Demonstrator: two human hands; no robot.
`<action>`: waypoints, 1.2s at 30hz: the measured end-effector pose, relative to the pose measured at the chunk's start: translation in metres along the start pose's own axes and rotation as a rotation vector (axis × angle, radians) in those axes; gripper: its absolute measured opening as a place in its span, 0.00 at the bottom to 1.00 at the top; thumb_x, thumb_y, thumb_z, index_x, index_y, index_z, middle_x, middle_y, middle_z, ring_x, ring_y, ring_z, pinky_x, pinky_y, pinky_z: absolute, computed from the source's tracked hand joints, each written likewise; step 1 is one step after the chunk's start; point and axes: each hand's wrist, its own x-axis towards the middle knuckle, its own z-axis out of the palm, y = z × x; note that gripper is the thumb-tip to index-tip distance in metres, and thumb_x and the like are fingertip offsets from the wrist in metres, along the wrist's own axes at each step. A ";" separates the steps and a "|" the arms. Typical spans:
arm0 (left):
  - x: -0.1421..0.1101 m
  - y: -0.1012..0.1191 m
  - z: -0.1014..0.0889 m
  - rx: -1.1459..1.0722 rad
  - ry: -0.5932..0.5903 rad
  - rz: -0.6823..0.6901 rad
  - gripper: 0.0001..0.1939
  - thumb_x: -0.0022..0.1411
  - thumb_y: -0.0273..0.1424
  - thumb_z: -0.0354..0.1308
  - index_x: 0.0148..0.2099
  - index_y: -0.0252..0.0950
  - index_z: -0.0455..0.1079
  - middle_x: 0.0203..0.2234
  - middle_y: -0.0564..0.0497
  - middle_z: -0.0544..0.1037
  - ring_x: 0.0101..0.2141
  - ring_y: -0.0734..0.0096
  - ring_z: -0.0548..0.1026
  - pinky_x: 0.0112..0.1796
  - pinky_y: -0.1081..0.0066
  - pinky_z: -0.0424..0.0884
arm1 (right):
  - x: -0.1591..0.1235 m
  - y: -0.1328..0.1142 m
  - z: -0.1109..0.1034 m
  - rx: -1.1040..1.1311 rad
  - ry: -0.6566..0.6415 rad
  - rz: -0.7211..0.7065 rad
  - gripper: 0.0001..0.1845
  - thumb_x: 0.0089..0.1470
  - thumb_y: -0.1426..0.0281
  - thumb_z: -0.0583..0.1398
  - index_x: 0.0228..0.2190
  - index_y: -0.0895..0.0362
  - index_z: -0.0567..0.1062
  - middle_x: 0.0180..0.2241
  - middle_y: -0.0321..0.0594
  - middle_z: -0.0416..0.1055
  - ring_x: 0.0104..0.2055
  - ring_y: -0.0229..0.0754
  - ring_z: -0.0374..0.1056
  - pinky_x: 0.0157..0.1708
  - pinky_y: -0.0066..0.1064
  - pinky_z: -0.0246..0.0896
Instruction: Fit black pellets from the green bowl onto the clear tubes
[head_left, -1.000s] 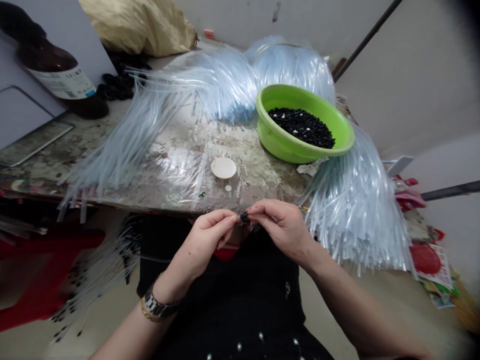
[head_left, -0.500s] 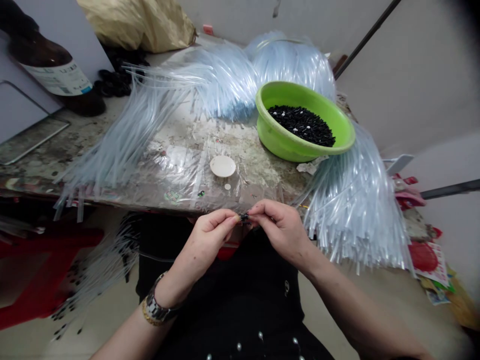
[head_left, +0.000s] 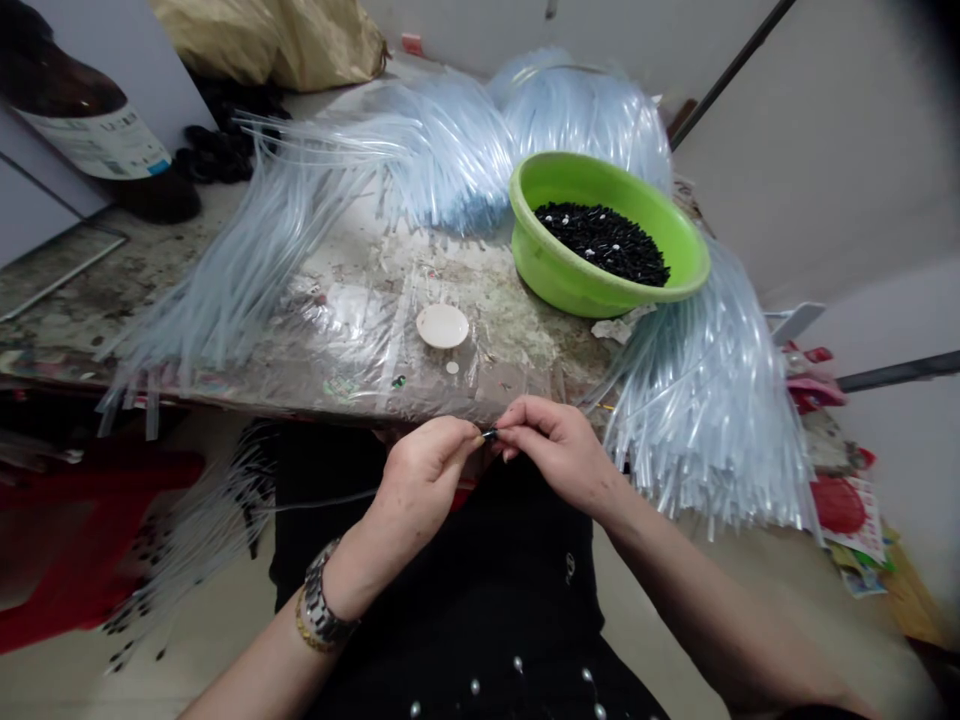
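A person's left hand (head_left: 420, 478) and right hand (head_left: 559, 450), each grip pinched closed between thumb and fingers, hold a small black piece (head_left: 490, 435) before the near edge of a worn desk (head_left: 510, 335). Beyond, a round lime-green plastic basin (head_left: 562, 285) stands beside clear plastic tubing (head_left: 705, 410).

No wording can be read with certainty. Upper left of the frame: brown bottle (head_left: 71, 90) carries a white label (head_left: 97, 142) with dark print and a blue patch (head_left: 160, 167) near its lower right end; lettering too blurred to transcribe. Lower right: sheet (head_left: 870, 525) with red print, characters illegible. Lower centre: small pale emblem (head_left: 570, 568) on black clothing (head_left: 465, 590), unreadable.
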 end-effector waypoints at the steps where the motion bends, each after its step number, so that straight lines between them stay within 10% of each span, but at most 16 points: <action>1: 0.001 0.001 0.000 -0.043 -0.007 -0.030 0.10 0.66 0.29 0.52 0.34 0.36 0.73 0.29 0.51 0.76 0.31 0.69 0.73 0.36 0.71 0.67 | 0.001 0.000 0.000 0.025 0.003 0.011 0.04 0.51 0.72 0.59 0.26 0.56 0.74 0.22 0.32 0.73 0.25 0.35 0.71 0.29 0.27 0.65; 11: 0.005 0.008 -0.007 -0.301 -0.086 -0.308 0.09 0.62 0.33 0.56 0.38 0.36 0.75 0.23 0.55 0.70 0.23 0.74 0.64 0.25 0.75 0.61 | 0.010 0.001 -0.001 0.223 -0.006 0.124 0.06 0.49 0.68 0.63 0.26 0.58 0.74 0.23 0.34 0.74 0.24 0.32 0.68 0.29 0.26 0.66; 36: 0.005 0.005 -0.002 -0.202 -0.063 -0.211 0.10 0.64 0.30 0.54 0.32 0.35 0.75 0.22 0.55 0.71 0.25 0.73 0.66 0.29 0.74 0.63 | 0.000 0.009 0.008 -0.074 0.062 -0.075 0.08 0.57 0.73 0.57 0.26 0.56 0.73 0.22 0.32 0.71 0.25 0.35 0.69 0.30 0.26 0.62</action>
